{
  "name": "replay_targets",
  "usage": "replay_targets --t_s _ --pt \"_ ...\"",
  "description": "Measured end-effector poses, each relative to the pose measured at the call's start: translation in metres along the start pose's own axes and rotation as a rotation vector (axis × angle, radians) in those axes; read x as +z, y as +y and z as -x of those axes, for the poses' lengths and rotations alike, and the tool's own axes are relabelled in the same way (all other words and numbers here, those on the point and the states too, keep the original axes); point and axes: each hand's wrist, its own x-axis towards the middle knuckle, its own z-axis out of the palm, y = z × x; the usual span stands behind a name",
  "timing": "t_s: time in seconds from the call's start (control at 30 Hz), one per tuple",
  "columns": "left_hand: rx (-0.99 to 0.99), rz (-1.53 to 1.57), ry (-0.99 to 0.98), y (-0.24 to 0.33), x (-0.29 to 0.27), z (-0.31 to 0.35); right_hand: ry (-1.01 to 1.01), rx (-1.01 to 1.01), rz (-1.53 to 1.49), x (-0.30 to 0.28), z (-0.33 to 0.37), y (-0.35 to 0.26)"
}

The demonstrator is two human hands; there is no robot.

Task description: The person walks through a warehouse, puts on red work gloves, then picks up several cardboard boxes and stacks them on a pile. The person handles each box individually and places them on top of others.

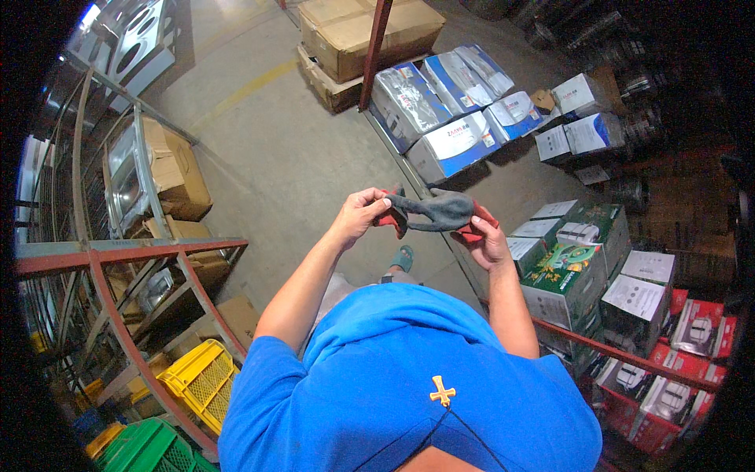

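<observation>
A red work glove with a dark grey coating (444,211) is stretched between my two hands, in front of my chest and above the floor. My left hand (363,214) pinches its left end with thumb and fingers, where dark fingertips and red fabric show. At the red cuff on the other end, my right hand (489,242) grips the fabric with the thumb on top. Whether a second glove is bunched in with this one I cannot tell.
Blue-and-white boxes (456,141) stand beyond my hands, behind a red metal post (376,55). Green cartons (562,275) are stacked at the right. A metal rack (134,248) stands on the left, near a yellow crate (200,381) and a green crate (153,448). Brown cartons (370,35) lie farther off.
</observation>
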Motion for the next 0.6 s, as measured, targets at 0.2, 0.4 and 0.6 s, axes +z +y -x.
replay_targets --t_s 0.2,0.4,0.6 --pt "-0.042 -0.027 0.044 -0.002 -0.005 0.001 0.198 -0.025 0.197 0.000 -0.010 0.002" --pt "-0.109 0.018 0.059 -0.003 -0.011 0.001 0.210 -0.016 -0.009 -0.001 -0.011 0.003" --pt "-0.166 0.025 0.161 -0.007 -0.010 -0.001 0.004 0.131 -0.291 0.007 -0.011 -0.013"
